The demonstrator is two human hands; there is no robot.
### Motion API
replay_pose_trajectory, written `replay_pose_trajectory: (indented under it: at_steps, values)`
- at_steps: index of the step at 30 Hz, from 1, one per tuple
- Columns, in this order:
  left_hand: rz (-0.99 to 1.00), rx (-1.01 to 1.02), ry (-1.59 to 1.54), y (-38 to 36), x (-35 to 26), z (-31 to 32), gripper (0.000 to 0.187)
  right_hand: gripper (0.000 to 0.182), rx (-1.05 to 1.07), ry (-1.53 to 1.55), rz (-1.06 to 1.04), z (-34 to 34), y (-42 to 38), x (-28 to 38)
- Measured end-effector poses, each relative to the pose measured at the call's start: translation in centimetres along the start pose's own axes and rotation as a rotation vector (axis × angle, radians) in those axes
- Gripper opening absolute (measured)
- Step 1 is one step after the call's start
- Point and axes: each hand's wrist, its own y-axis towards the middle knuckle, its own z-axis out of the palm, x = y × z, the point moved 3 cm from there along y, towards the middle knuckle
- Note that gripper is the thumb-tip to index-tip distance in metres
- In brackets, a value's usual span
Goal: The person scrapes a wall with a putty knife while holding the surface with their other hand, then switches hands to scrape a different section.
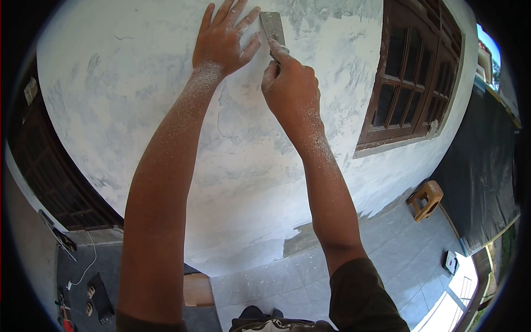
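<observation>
Both arms reach up and forward to the wall point(249, 157), elbows nearly straight. Left hand point(223, 45) is up high, back of hand to camera, palm facing the wall, fingers fanned apart, thumb angled out to the right. Looks flat on the surface; can't tell how hard it presses, if at all. Right hand point(294, 88) is curled round the handle of a scraper point(273, 26), index finger stretched forward toward the blade base, thumb on the left side, other fingers folded in. Handle mostly hidden by the grip. Scraper is in front of the upper wall, blade pointing up and leaning a little left, just beside the left hand's fingertips. Can't tell whether the blade edge touches the wall. Right forearm slants inward from a dark sleeve point(362, 299). White dust on both hands and forearms. Brown window point(410, 80) right of the hands.
</observation>
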Motion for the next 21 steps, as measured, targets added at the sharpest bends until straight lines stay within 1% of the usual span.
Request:
replay_pose_trajectory:
  at_steps: [3, 6, 9, 13, 15, 16, 18, 21]
  values:
    - [0.010, -0.006, 0.000, 0.0, 0.0, 0.1, 0.060, 0.038, 0.045, -0.002, 0.039, -0.7, 0.0, 0.4]
    - [0.001, -0.029, 0.005, 0.0, -0.2, 0.0, 0.060, 0.038, 0.057, -0.001, 0.031, -0.5, -1.1, 0.0]
    - [0.004, -0.018, -0.001, -0.1, -0.2, -0.3, 0.061, 0.039, 0.019, -0.001, 0.009, -0.3, -0.1, 0.0]
    - [-0.005, -0.001, -0.011, 0.0, -0.3, -0.3, 0.061, 0.039, 0.026, 0.006, 0.028, -0.8, 0.0, 0.2]
    - [-0.004, -0.026, -0.027, 0.0, -0.3, -0.2, 0.060, 0.039, 0.079, -0.008, 0.044, -0.9, -0.6, 0.0]
    - [-0.007, -0.028, -0.026, -0.1, -0.2, -0.2, 0.060, 0.039, 0.080, -0.009, 0.040, -0.5, -0.5, -0.1]
    - [0.009, -0.029, -0.008, 0.0, -0.2, -0.1, 0.060, 0.039, -0.008, -0.035, -0.025, -0.2, -0.2, 0.0]
    - [0.005, -0.018, -0.020, -0.1, -0.1, -0.3, 0.061, 0.039, 0.021, 0.041, 0.018, -1.1, 0.8, 0.3]
